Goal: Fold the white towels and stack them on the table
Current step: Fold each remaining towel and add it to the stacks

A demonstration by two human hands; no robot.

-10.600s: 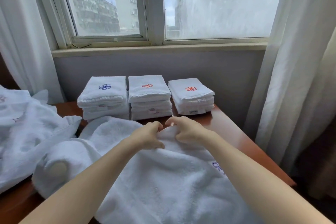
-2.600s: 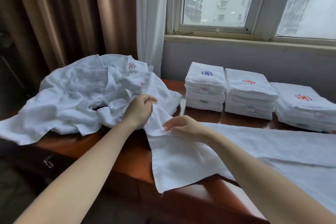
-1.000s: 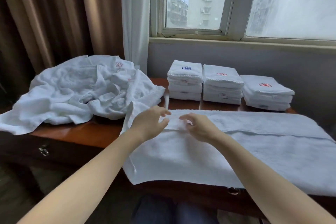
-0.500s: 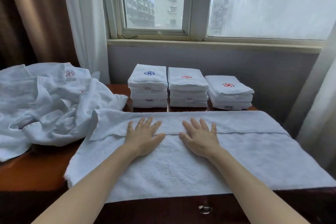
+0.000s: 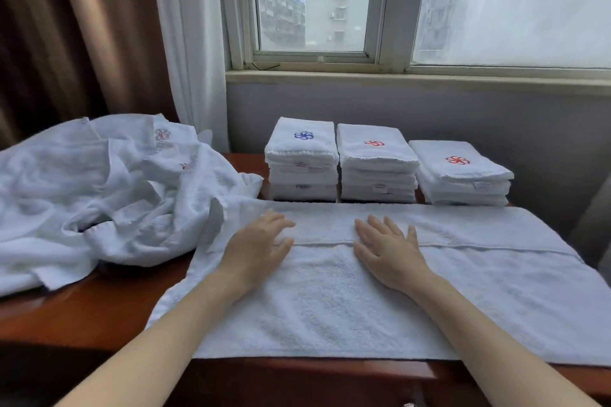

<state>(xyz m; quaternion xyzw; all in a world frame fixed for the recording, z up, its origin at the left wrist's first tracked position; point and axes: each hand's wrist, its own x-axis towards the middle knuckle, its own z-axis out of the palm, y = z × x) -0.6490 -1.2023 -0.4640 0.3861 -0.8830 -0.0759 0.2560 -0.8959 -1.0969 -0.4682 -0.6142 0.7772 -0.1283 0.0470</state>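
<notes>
A large white towel lies spread flat across the front of the wooden table, with a fold line running left to right across its far part. My left hand and my right hand rest palm down on it near that fold, fingers apart, holding nothing. Behind the towel stand three stacks of folded white towels: the left stack has a blue emblem, the middle stack and the right stack have red ones.
A crumpled heap of unfolded white towels covers the table's left side. The wall and window sill stand right behind the stacks. Brown and white curtains hang at the left. The table's front edge runs just below the spread towel.
The spread towel lies as it did half a second ago. My hands have slid a little further apart along the fold, still flat on the towel. The camera view has shifted slightly.
</notes>
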